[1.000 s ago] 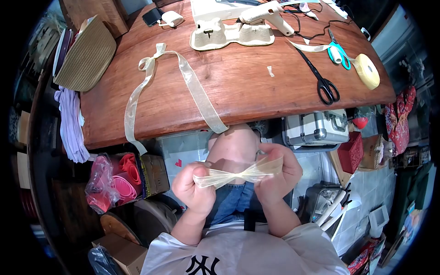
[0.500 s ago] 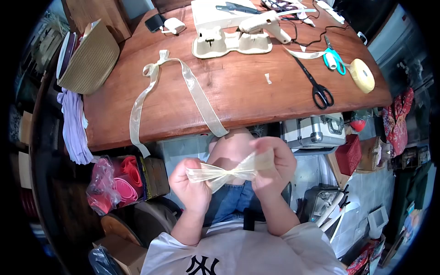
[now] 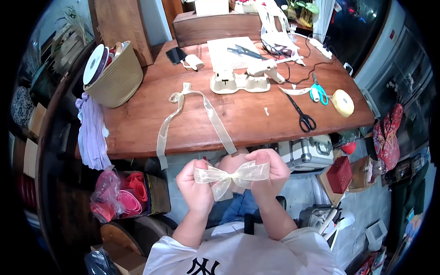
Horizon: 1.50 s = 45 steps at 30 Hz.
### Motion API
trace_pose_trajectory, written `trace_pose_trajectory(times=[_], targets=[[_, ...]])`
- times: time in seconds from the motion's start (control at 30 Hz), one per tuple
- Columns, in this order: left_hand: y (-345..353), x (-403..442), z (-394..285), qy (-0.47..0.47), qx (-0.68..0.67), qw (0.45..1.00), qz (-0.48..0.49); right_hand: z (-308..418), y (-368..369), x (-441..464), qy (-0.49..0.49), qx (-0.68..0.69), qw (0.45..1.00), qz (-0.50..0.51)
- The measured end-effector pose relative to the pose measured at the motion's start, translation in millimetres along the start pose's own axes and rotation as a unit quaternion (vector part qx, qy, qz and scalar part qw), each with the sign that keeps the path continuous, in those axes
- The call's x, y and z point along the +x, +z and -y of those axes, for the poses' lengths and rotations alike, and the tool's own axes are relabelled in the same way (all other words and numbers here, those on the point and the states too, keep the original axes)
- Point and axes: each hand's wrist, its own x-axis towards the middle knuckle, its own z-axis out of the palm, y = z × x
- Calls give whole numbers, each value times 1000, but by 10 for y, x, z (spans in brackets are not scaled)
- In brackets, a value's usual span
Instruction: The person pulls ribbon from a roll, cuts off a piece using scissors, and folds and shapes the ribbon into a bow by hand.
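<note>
A sheer cream ribbon bow (image 3: 231, 178) is stretched between my two hands above my lap, its pinched knot in the middle and its tails hanging below. My left hand (image 3: 195, 183) is closed on the bow's left loop. On the other side, my right hand (image 3: 271, 172) grips the right loop, thumb on top. Beyond them on the wooden table (image 3: 256, 133) lies a long piece of the same ribbon (image 3: 211, 112) with a small bow at its top; one end hangs over the front edge. A tiny scrap of ribbon (image 3: 266, 111) rests nearby.
On the table's right are black scissors (image 3: 306, 120), teal scissors (image 3: 318, 94) and a ribbon roll (image 3: 342, 103). A glue gun (image 3: 266, 69) leans on a cardboard tray (image 3: 240, 85). A woven basket (image 3: 117, 80) stands left, near a phone (image 3: 176, 55). A silver case (image 3: 311, 153) sits below.
The view has tilted up, showing more of the table's far side. My hands have turned the bow to face me more squarely, and its loops look more open and level.
</note>
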Motion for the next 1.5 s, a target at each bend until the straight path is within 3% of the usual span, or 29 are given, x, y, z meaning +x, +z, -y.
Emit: trace_pose_trajectory(times=[0.07, 0.2, 0.27, 0.33, 0.37, 0.4, 0.43, 0.47, 0.67, 0.8, 0.9, 1.13, 1.3, 1.5], targets=[[-32, 20, -8, 32, 62, 996, -58, -51, 43, -16, -16, 13, 1000, 13], [-177, 126, 62, 87, 51, 993, -58, -75, 222, 4, -32, -29, 999, 1], [-244, 155, 55, 13, 3, 1000, -18, -94, 305, 29, -24, -18, 1000, 1], [-327, 204, 36, 4, 9, 1000, 15, -134, 383, 65, -39, -55, 998, -7], [-374, 287, 20, -115, -135, 982, 61, -126, 456, 93, -9, -54, 998, 5], [-413, 329, 9, -231, -272, 928, 107, -147, 498, 101, -11, -55, 998, 7], [-454, 358, 22, -273, -326, 895, 135, -176, 526, 112, -18, -82, 996, 16], [-453, 387, 26, -286, -308, 900, 117, -211, 558, 135, -25, -109, 993, 25], [-508, 577, 150, -145, -113, 983, -7, -380, 757, 316, -78, -98, 988, 87], [-670, 749, 121, -131, -35, 989, -60, -523, 851, 419, 4, -36, 995, 97], [-755, 822, 208, -47, 32, 994, -95, -605, 909, 465, 53, -20, 994, 93], [-863, 908, 273, -4, 97, 990, -100, -744, 914, 544, 74, -16, 989, 125], [-815, 937, 311, 76, 154, 973, -156, -789, 844, 537, 85, -41, 989, 118], [-780, 863, 354, 29, 86, 980, -176, -850, 827, 458, 80, 6, 996, 48]])
